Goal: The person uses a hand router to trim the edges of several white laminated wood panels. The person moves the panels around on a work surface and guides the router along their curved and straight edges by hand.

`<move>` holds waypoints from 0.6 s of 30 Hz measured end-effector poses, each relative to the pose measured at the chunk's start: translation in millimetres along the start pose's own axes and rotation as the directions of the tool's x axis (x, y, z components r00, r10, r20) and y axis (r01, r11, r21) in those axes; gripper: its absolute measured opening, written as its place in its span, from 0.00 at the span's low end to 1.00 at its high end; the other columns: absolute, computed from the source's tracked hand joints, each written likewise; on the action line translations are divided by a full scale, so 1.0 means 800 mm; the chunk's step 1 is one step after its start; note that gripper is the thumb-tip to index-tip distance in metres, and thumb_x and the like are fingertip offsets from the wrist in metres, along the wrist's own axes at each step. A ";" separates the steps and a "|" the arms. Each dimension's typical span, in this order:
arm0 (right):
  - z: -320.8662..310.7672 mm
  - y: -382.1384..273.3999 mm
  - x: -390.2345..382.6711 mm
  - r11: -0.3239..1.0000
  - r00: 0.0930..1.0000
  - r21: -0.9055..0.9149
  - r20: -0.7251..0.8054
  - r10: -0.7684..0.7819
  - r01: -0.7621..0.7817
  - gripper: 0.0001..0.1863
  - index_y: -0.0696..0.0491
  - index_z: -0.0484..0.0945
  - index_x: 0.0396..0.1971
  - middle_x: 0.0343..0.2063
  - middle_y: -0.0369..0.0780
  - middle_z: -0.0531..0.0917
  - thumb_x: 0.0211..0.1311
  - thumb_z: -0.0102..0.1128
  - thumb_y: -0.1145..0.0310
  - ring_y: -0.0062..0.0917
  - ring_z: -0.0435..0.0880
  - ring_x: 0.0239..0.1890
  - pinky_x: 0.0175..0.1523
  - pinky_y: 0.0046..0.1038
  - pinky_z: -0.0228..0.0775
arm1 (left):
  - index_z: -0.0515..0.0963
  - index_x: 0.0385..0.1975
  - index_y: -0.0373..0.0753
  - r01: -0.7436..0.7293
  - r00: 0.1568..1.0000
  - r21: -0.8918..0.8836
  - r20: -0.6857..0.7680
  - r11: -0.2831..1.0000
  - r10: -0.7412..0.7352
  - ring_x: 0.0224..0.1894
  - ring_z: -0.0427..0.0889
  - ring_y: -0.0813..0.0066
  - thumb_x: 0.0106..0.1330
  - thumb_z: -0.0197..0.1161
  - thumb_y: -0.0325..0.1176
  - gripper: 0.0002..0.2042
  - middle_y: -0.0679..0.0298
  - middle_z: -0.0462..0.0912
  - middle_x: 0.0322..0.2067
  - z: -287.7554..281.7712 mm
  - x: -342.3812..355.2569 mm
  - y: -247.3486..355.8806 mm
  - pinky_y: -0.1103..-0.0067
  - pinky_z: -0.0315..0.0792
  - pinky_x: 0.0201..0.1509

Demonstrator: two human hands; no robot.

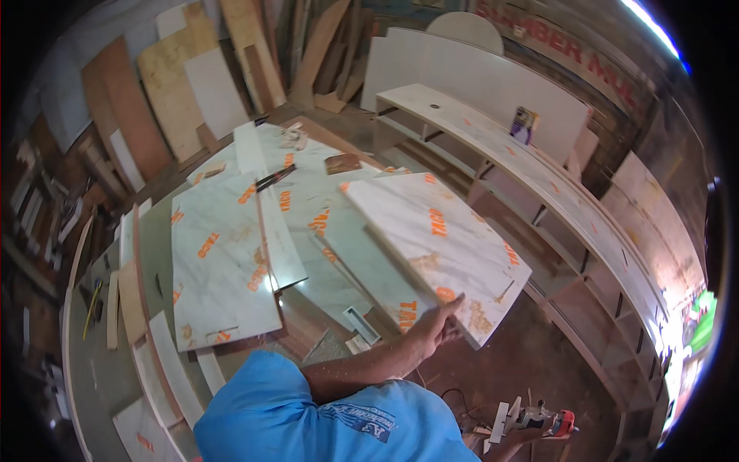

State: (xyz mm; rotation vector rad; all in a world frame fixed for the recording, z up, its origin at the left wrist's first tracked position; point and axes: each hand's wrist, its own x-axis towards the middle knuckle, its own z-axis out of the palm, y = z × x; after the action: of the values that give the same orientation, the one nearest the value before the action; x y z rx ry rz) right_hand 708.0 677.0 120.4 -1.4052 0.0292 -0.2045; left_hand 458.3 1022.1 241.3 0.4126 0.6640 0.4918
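Observation:
My left hand [440, 333] is closed on the near corner of a white marble-patterned board [454, 246] with orange print, thumb on top. That board lies tilted over other boards and sticks out past the worktable's right side. Bare brown patches mark its surface. Low on the right, my right hand [514, 442] is closed around a red and grey handheld power tool [545, 420] with white plates at its front; some fingers are hidden. Left of the held board lies another marble-patterned board [219, 266], with a narrow strip [281, 239] beside it.
Dark pliers-like tool [275, 178], brown block [342, 163] and crumpled cloth [293, 137] rest on the table's far part. A long white shelf unit [493, 162] curves along the right. Wooden sheets [127, 108] lean at the back left. Loose strips [165, 362] lie near left.

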 end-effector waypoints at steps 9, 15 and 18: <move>0.047 -0.027 -0.026 0.980 0.986 0.130 0.100 0.137 -0.149 0.42 0.58 0.69 0.64 0.56 0.52 0.80 0.59 0.67 0.43 0.44 0.83 0.53 0.56 0.45 0.76 | 0.75 0.19 0.38 -0.388 0.852 0.200 -0.294 0.900 0.433 0.16 0.77 0.75 0.56 0.68 0.35 0.11 0.63 0.80 0.20 -0.095 0.004 0.132 0.74 0.71 0.21; 0.053 -0.037 -0.043 0.968 0.974 0.157 0.144 0.173 -0.195 0.41 0.57 0.69 0.64 0.56 0.52 0.80 0.60 0.66 0.42 0.44 0.83 0.53 0.56 0.45 0.77 | 0.83 0.37 0.33 -0.261 0.914 0.350 -0.209 0.900 0.347 0.27 0.85 0.71 0.63 0.68 0.40 0.14 0.59 0.86 0.30 -0.204 -0.006 0.148 0.72 0.80 0.30; 0.042 -0.041 -0.047 0.964 0.973 0.169 0.143 0.180 -0.204 0.41 0.57 0.69 0.65 0.57 0.53 0.80 0.61 0.65 0.42 0.44 0.83 0.54 0.56 0.45 0.77 | 0.82 0.39 0.35 -0.149 0.943 0.344 -0.233 0.927 0.238 0.28 0.86 0.72 0.64 0.68 0.38 0.13 0.62 0.86 0.32 -0.268 -0.041 0.133 0.72 0.82 0.35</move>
State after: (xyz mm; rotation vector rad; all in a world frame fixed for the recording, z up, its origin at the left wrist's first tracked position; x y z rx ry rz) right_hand 671.5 710.9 154.2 -1.2206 0.0409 0.0435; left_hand 261.4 1134.1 158.0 0.7353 0.9812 0.6386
